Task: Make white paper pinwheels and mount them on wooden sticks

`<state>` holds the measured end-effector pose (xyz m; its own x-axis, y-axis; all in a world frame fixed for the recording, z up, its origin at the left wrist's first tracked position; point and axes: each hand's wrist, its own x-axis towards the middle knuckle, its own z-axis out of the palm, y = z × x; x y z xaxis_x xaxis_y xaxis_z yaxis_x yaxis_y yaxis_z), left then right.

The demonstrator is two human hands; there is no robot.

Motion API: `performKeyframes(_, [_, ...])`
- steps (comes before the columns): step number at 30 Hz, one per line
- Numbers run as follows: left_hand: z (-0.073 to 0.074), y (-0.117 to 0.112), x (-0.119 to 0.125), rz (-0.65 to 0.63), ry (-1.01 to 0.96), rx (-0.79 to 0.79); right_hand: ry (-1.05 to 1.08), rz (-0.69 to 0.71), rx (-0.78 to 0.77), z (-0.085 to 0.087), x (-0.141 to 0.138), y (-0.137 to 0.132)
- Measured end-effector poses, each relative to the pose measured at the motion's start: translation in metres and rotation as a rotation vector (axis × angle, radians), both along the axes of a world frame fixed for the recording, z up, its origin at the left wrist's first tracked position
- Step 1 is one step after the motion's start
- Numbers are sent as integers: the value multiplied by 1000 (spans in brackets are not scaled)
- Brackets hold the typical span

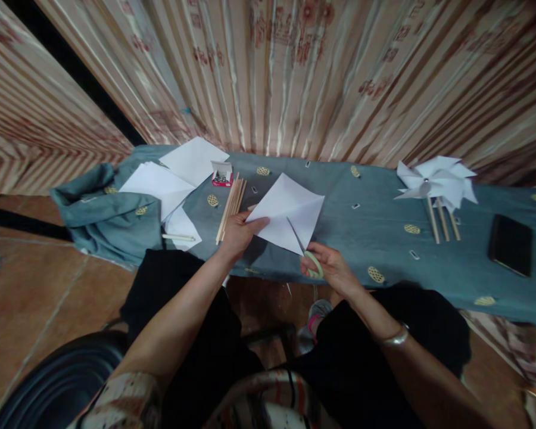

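A square sheet of white paper is held above the table, one corner towards me. My left hand pinches its left corner, thumb on top. In my right hand is a pair of scissors with pale green handles, fingers closed round the loops. The blades lie at the near corner of the paper, along a slit running inwards from it. Close to my left hand lie several thin wooden sticks. Just beyond them stands a small open red box of small dark metallic pieces too small to name.
White paper sheets and a whitish pen-like stick lie at the left, by bunched cloth. Paper pinwheels on sticks and a black wallet-like object lie at the right. A patterned green tablecloth covers the table; a curtain hangs behind.
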<state>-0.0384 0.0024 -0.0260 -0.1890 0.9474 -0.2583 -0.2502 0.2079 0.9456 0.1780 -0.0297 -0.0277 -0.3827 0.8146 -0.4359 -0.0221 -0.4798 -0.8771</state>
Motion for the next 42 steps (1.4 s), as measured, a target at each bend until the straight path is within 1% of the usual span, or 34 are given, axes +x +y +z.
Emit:
performKeyframes(11, [0, -2, 0, -4, 3, -13, -17, 14, 17, 2, 0, 0])
performKeyframes(18, [-1, -2, 1, -7, -13, 6, -9, -25, -14, -1, -1, 0])
performKeyframes(24, [-2, 0, 0, 6, -26, 3, -18, 58, 19, 2, 1, -1])
performKeyframes(26, [-1, 2, -3, 32, -46, 30, -14, 68, 14, 2, 2, -2])
performKeyframes(30, [4, 7, -12, 132, -79, 88, -38, 78, 37, 2, 9, 0])
performKeyframes(33, [7, 10, -19, 187, -98, 97, -54, 107, 41, 10, 20, 5])
performKeyframes(36, [7, 11, -22, 214, -115, 103, -65, 149, 50, 20, 33, 10])
performKeyframes(38, [7, 10, -23, 204, -106, 105, -86, 109, 103, 24, 40, 14])
performKeyframes(39, [7, 9, -23, 184, -98, 98, -100, 49, 141, 24, 43, 16])
performKeyframes(42, [8, 6, -21, 78, -56, 42, -160, -209, 276, 24, 49, 22])
